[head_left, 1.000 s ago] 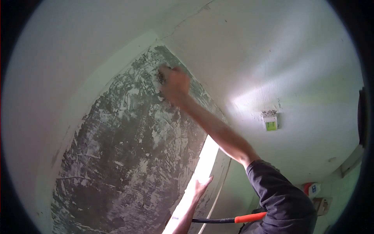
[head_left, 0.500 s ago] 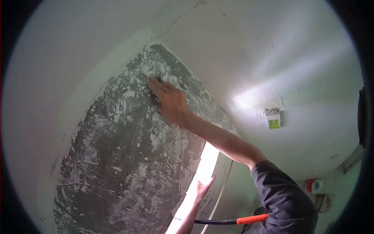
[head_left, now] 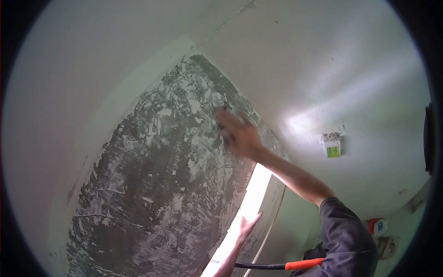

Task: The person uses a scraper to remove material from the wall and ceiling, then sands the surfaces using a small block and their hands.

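My right hand [head_left: 240,134] reaches up across the patchy grey wall section [head_left: 152,180], near its right sloping edge. Its fingers are spread and blurred by motion, close over the surface, and a dark patch shows beneath them. Lower down, my left hand [head_left: 247,225] is at a long, glaring white strip [head_left: 259,187]. The left thumb sticks out to the right, while its other fingers are lost in the glare. Thin white smears and scraped marks cover much of the grey section.
Pale painted surfaces border the grey section, with a crack [head_left: 226,22] running from its top. To the right sits a small box with a green face [head_left: 333,150]. Below are a black and orange rod-like thing [head_left: 302,264] and a red and white object [head_left: 379,226].
My right hand has moved right and down along the grey wall section, and its fingers have spread. My left hand stays at the bright strip. The whole view has shifted slightly.
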`<state>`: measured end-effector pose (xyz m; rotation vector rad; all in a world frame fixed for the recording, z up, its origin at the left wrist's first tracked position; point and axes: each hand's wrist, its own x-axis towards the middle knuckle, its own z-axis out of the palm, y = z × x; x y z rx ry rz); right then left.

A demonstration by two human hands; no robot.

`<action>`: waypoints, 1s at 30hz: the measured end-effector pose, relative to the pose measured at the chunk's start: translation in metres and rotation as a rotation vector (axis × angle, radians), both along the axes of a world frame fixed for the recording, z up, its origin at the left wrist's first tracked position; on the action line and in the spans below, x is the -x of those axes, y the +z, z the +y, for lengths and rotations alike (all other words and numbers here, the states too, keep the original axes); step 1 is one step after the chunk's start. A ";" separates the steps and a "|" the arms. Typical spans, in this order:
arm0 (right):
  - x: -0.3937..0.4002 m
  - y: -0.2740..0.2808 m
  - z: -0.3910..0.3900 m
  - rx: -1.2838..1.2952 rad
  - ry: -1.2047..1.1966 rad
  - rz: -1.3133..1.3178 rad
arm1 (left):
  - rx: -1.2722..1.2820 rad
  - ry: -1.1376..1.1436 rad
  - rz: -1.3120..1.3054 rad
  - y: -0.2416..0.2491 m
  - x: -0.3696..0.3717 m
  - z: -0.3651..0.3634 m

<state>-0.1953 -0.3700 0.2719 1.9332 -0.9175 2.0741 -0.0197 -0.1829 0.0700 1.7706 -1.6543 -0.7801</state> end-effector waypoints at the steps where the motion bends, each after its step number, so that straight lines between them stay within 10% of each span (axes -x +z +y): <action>1: 0.004 -0.001 -0.010 -0.111 -0.075 0.038 | 0.022 -0.004 0.016 0.004 0.004 0.002; 5: -0.004 0.070 -0.024 -0.288 0.291 -0.267 | -0.146 0.000 0.035 0.010 0.001 0.002; 7: -0.024 0.063 -0.002 0.100 0.266 -0.153 | -0.003 0.014 0.029 0.012 0.007 0.004; 10: 0.000 -0.018 -0.005 -0.059 0.122 0.220 | -0.033 0.011 -0.045 -0.003 -0.006 -0.003; 15: 0.010 0.060 -0.026 -0.366 0.332 -0.250 | -0.019 0.042 -0.017 -0.015 -0.004 0.016; 18: -0.015 0.022 0.000 0.042 0.183 -0.162 | 0.047 0.060 0.012 -0.010 0.000 0.005; 23: 0.010 0.011 -0.037 -0.412 0.130 -0.260 | -0.116 0.033 0.045 0.000 0.000 0.003; 27: -0.015 0.021 -0.006 0.053 0.193 -0.151 | 0.049 0.042 0.004 0.007 0.009 0.003; 30: 0.008 -0.043 -0.046 -0.178 0.016 -0.021 | 0.100 0.049 0.008 -0.011 -0.002 -0.001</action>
